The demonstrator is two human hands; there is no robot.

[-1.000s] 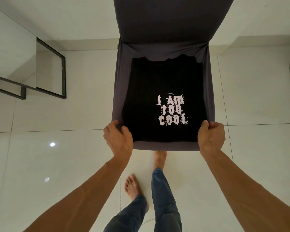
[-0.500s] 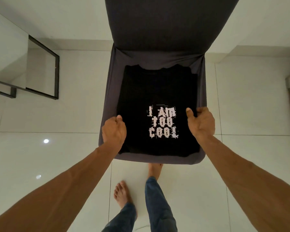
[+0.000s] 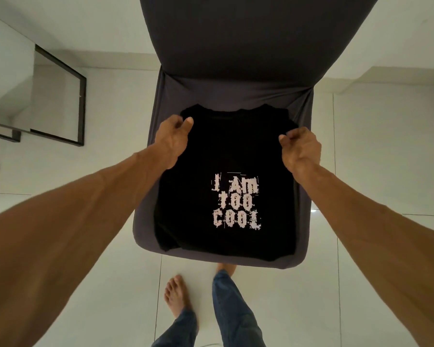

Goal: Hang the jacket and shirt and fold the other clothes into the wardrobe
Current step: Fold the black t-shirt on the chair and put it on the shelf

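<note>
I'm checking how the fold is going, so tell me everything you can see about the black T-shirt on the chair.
The black T-shirt looks like soft knit cloth, with pale, distressed print reading "I AM TOO COOL". It lies flat on the dark grey chair seat, sides folded in to a rough rectangle, collar toward the backrest, print facing up. The left hand pinches its upper left corner and the right hand its upper right corner.

A: What's around the chair (image 3: 236, 46)?
B: Glossy white floor tiles (image 3: 373, 151), with a light glare at three o'clock.
A: And at ten o'clock?
B: A black-framed glass panel (image 3: 82, 106) against the pale wall (image 3: 8, 58).
</note>
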